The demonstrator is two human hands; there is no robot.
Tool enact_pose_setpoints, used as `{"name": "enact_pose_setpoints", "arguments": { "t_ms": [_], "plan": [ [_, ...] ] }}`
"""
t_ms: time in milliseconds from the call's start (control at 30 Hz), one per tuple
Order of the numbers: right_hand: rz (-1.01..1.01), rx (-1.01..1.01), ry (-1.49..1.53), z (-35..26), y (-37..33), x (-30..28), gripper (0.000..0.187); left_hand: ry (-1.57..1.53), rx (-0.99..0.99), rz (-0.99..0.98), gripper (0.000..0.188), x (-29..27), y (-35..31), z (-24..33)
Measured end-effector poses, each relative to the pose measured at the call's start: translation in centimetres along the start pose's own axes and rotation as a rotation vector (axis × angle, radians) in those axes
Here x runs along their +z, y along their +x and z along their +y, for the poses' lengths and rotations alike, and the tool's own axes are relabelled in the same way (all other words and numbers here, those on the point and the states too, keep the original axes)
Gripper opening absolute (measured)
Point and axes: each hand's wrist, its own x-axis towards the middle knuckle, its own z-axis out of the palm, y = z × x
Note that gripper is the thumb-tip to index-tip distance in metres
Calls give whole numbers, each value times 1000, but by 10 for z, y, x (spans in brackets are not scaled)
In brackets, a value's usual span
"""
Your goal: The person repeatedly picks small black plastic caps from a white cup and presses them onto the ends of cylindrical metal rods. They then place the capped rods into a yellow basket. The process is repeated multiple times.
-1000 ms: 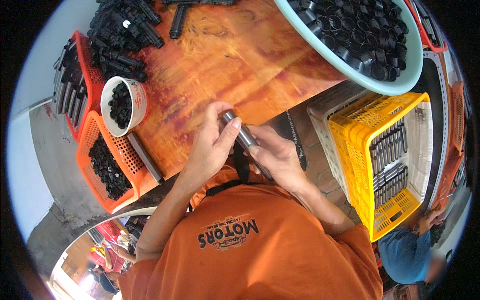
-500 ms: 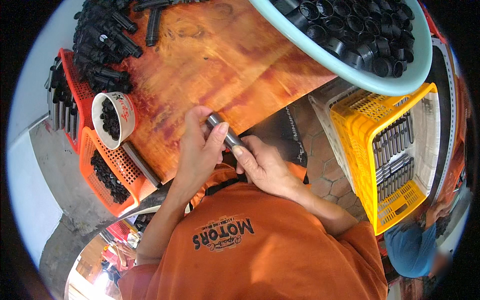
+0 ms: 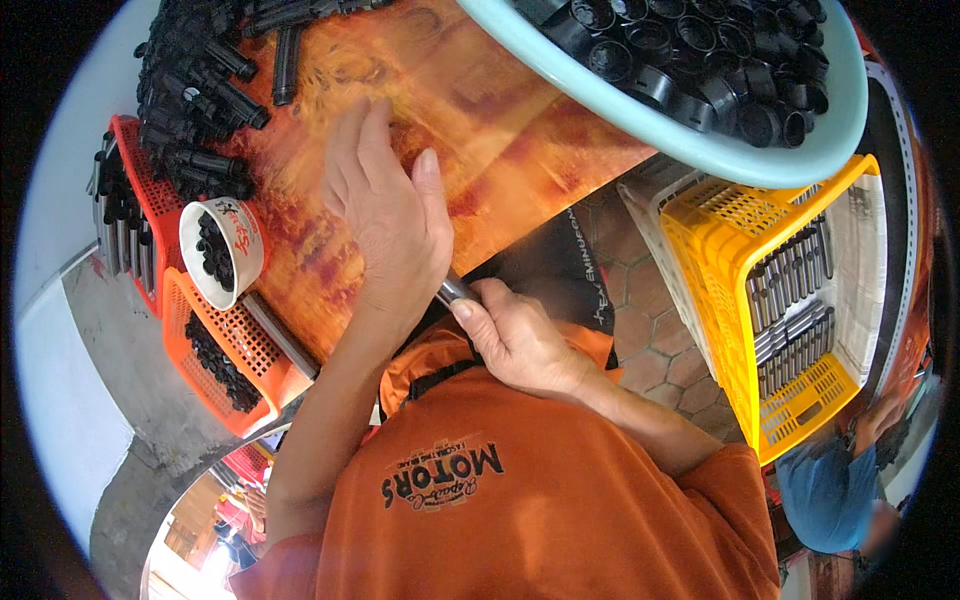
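Hands meet at the tabletop's near edge, over a metal tube.
Left hand [image 3: 385, 215] lies open, fingers stretched flat toward 12 o'clock on the orange tabletop [image 3: 520, 130]; right hand [image 3: 520, 340] is closed around a grey metal tube [image 3: 455, 291], whose tip shows between both hands. White cup [image 3: 222, 252] of black parts sits at 9 o'clock, yellow basket [image 3: 735, 230] of tubes at 3 o'clock, pale blue basin [image 3: 690, 135] at 1 o'clock.

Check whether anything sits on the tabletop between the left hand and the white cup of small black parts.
Nothing visible does. The left hand is spread open over bare orange tabletop, and the stretch of board between it and the white cup at the table's left edge shows no objects. The right hand grips a metal tube below.
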Motion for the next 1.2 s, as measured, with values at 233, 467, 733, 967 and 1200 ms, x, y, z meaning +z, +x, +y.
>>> {"name": "enact_pose_setpoints", "arguments": {
  "t_ms": [233,467,733,967,1200],
  "plan": [
    [-145,63,-22,2,5,-7,38,-40,-63,-65,55,0,1,1],
    [-205,43,33,13,9,-6,41,-42,-89,-115,55,-3,1,2],
    [-288,179,25,6,13,-7,36,-66,-34,-103,52,1,4,1],
    [-236,65,-65,3,13,-8,46,26,-16,-139,46,-4,6,4],
    [-253,32,-5,11,14,-8,45,26,-30,-176,45,-9,5,7]
  ]
}}
